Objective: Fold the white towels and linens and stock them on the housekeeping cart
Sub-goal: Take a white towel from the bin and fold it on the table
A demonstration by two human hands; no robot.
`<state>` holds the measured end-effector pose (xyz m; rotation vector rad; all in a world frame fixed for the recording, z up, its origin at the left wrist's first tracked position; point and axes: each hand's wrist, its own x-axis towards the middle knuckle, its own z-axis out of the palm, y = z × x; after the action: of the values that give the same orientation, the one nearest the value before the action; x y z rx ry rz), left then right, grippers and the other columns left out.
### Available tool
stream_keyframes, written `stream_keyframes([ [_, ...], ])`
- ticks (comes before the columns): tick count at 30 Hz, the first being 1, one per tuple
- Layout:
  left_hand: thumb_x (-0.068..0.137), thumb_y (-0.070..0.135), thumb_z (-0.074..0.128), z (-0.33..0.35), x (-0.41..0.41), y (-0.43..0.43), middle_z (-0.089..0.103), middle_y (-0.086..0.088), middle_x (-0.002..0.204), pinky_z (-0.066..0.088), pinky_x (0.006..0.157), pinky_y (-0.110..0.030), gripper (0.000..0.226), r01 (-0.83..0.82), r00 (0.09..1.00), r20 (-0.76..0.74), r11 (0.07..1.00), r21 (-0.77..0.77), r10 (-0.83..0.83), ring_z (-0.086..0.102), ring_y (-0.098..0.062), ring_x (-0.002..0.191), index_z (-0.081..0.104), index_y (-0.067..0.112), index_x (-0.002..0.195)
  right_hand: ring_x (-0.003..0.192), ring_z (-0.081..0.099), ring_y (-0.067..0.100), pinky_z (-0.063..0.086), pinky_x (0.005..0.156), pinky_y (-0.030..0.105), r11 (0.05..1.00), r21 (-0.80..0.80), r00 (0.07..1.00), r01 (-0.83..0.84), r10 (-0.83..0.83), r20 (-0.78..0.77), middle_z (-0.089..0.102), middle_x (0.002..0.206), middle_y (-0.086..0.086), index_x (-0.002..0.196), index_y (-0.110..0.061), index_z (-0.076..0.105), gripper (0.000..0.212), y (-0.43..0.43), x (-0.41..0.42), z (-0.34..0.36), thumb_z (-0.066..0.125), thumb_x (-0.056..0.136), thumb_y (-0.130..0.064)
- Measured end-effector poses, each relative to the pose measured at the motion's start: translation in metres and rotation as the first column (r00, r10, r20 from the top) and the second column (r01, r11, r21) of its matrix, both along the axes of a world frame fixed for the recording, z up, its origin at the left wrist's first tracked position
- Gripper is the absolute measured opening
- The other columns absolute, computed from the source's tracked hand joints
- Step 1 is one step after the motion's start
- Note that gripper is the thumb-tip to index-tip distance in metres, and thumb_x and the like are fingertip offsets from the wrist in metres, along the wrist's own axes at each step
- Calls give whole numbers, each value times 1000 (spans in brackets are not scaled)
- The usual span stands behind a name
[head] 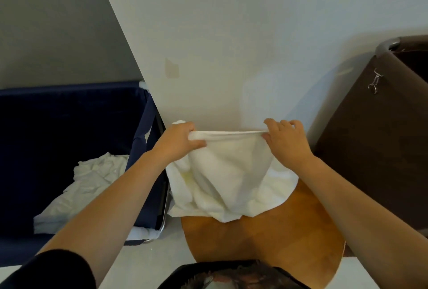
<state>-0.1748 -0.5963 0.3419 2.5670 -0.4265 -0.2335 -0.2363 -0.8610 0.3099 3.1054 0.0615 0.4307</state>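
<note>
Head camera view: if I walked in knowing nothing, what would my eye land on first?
First comes the white towel at the centre, its top edge stretched between the left hand and the right hand, its lower part draped on a wooden table. Next come the navy fabric bin on the left with crumpled white linens inside, and a brown hamper at the right edge.
</note>
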Motion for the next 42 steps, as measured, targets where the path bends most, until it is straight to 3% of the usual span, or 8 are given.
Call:
stream_keyframes([
  [3, 94, 36, 55, -13, 9, 1, 51, 0, 74, 30, 50, -29, 28, -54, 987, 158, 985, 162, 28, 48, -21, 67, 48, 10, 85, 97, 53, 27, 36, 84, 33, 992, -100, 993, -76, 66, -100, 61, 103, 8, 117, -7, 53, 29, 1, 5, 11, 37, 102, -25],
  [7, 99, 35, 43, -19, 23, 2, 51, -4, 74, 26, 46, -29, 33, -159, 982, 140, 959, 233, 129, 49, -24, 67, 52, 7, 85, 101, 46, 26, 33, 81, 30, 979, -161, 986, -121, 100, -135, 54, 106, 9, 107, -7, 52, 27, 1, 19, 38, 30, 103, -23],
  [12, 97, 42, 44, 16, 48, 2, 49, -3, 75, 30, 48, -29, 36, -338, 928, 116, 932, -134, 353, 44, -18, 61, 44, 9, 84, 82, 50, 38, 39, 71, 45, 995, -62, 984, -82, 91, 156, 58, 85, 23, 86, 4, 56, 20, -20, 42, 93, 47, 98, -10],
  [19, 88, 43, 62, 163, 69, -22, 27, 2, 60, 19, 49, -26, 51, -72, 882, 378, 872, -483, 282, 23, -12, 54, 25, 17, 63, 89, 45, 33, 34, 80, 38, 997, -70, 924, 41, -11, 382, 56, 93, 17, 95, 2, 55, 25, -62, 63, 219, 36, 101, -13],
  [29, 84, 56, 59, 341, 75, -43, 36, 1, 56, 25, 51, -32, 55, 119, 621, 771, 955, -272, 142, 36, -15, 54, 30, 18, 58, 99, 46, 36, 34, 85, 37, 995, -16, 818, 99, -72, 570, 58, 101, 23, 100, 6, 56, 29, -89, 34, 369, 39, 101, -18],
  [34, 87, 53, 58, 366, 77, -49, 40, 0, 62, 30, 63, -33, 49, 27, 647, 743, 968, -249, 173, 46, -27, 74, 34, 19, 61, 100, 47, 35, 34, 79, 39, 987, 76, 783, 140, -158, 602, 54, 90, 17, 84, 0, 53, 30, -78, 33, 394, 37, 99, -20],
  [37, 89, 49, 56, 350, 75, -54, 38, -1, 61, 26, 61, -32, 51, -22, 726, 669, 977, -212, 162, 43, -25, 72, 33, 15, 59, 83, 40, 29, 27, 69, 34, 975, 180, 832, 128, -204, 515, 35, 70, 6, 58, -8, 31, 39, -68, 34, 378, 36, 96, -17],
  [42, 91, 45, 55, 284, 80, -50, 41, -9, 63, 31, 63, -35, 52, -105, 865, 456, 964, -244, 209, 54, -36, 84, 32, 13, 58, 74, 36, 24, 31, 69, 33, 948, 312, 950, 63, -153, 272, 31, 64, 3, 57, -11, 27, 41, -52, 39, 322, 35, 97, -15],
])
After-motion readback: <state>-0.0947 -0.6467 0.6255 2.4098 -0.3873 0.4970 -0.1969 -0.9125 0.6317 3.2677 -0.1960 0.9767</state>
